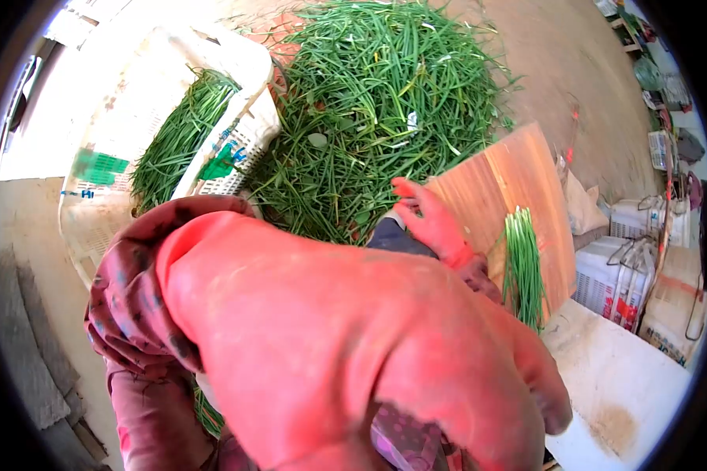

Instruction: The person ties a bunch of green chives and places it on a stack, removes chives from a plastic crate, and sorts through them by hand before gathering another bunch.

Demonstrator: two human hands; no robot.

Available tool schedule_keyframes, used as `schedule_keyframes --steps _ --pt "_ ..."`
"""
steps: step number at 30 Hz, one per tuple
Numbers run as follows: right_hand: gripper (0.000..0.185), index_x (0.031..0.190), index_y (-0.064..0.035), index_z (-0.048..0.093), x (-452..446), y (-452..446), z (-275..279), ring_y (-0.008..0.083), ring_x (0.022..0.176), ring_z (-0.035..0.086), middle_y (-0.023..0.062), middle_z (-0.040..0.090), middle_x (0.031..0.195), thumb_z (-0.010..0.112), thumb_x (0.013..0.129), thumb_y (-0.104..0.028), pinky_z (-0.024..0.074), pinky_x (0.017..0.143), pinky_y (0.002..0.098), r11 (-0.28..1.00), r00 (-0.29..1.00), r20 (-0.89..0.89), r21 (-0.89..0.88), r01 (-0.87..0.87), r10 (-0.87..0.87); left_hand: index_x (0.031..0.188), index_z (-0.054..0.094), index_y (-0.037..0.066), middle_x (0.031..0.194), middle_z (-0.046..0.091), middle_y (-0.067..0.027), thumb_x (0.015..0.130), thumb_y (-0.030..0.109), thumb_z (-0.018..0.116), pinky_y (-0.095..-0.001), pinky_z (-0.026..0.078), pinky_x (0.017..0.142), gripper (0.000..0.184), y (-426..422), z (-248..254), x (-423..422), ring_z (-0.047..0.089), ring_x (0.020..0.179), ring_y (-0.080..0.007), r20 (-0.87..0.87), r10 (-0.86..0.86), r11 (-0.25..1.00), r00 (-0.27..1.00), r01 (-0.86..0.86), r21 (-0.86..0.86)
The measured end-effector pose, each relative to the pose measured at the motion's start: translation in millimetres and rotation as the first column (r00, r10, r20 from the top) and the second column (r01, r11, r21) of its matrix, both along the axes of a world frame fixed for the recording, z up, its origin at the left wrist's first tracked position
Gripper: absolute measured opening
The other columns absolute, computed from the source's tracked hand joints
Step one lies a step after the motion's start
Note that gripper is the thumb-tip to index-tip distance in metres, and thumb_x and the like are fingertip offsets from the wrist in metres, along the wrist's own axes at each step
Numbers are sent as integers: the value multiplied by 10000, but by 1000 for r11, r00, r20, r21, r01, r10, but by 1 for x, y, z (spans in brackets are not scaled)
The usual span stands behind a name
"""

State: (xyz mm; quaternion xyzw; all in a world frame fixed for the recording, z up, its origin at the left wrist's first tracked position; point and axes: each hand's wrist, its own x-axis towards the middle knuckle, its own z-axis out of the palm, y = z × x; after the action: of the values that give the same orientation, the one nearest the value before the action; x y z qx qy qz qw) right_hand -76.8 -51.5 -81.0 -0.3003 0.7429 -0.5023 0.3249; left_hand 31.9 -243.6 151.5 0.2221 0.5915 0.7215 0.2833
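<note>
Two gloved hands [353,337] [440,228], seemingly one green bundle [524,271]

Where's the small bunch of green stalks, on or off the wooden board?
On it: the bunch lies toward the right side of the board, with bare wood showing on both sides.

Pretty bright shot, with light strongest at upper left, where the basket [126,102] is washed out almost white. Heavy fisheye curves everything toward the black vignetted corners. The left glove [456,353] looks kinda soft and smeary; the greens [385,86] look crisper.
</note>
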Motion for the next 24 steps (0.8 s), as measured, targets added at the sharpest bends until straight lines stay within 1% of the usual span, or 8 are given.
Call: schedule_keyframes --steps 1,3,8,10,12,14,23,24 --pt "441 1249 -67 546 1 -12 -14 203 1018 613 108 634 1133 635 846 -224 490 862 317 1000 1000 10 5 -5 5 1015 668 29 1045 664 -107 851 155 668 -311 459 900 207 -6 -4 -1 604 1021 -192 -4 3 1000 1000 -3 -5" --pt "419 1230 -56 555 -3 -34 -43 187 1009 614 103 635 1128 635 847 -205 494 857 304 984 965 247 132 -122 86 1024 664 25 1047 664 -109 852 159 667 -314 459 903 218 -17 -15 -6 605 1023 -195 -11 1 1000 1000 -1 -25" --pt "425 1243 -24 527 6 -38 -130 157 946 619 90 641 1093 621 870 -203 496 812 280 954 897 406 156 -255 173 1046 653 17 1054 663 -114 855 167 664 -321 459 912 243 -50 -46 -30 605 1027 -201 -31 10 999 999 -11 -43" --pt "449 1265 -14 504 6 -35 -136 123 898 616 72 640 1072 617 880 -217 490 754 254 973 674 739 163 -164 -10 1054 649 13 1057 662 -116 856 171 663 -323 459 915 254 -60 -57 -39 605 1029 -203 -38 26 998 999 -28 -54" --pt "459 1283 -10 488 4 -34 -144 107 867 611 70 633 1075 609 891 -215 480 714 236 962 671 741 199 -186 -24 1063 645 9 1060 661 -118 857 174 661 -326 459 918 264 -73 -68 -51 605 1031 -205 -42 40 998 998 -42 -47" --pt "453 1294 -14 481 4 -31 -150 114 881 615 75 630 1088 594 908 -222 483 733 238 969 597 799 198 -148 -73 1072 640 6 1062 661 -120 858 178 660 -329 459 921 275 -80 -79 -63 605 1032 -208 -50 56 996 997 -59 -63" --pt "424 1317 -30 462 1 -16 -179 150 976 608 85 621 1135 556 942 -205 474 824 263 973 553 818 224 -49 -160 1111 621 -10 1075 658 -129 863 193 654 -342 458 936 322 -118 -126 -115 606 1040 -219 -14 264 958 964 -264 -110" --pt "420 1313 -26 467 3 -17 -186 154 982 605 90 620 1137 557 940 -197 471 839 263 968 616 770 246 -48 -166 1115 619 -12 1076 658 -130 864 195 654 -343 458 938 327 -121 -130 -120 606 1041 -220 -3 305 945 952 -303 -126"
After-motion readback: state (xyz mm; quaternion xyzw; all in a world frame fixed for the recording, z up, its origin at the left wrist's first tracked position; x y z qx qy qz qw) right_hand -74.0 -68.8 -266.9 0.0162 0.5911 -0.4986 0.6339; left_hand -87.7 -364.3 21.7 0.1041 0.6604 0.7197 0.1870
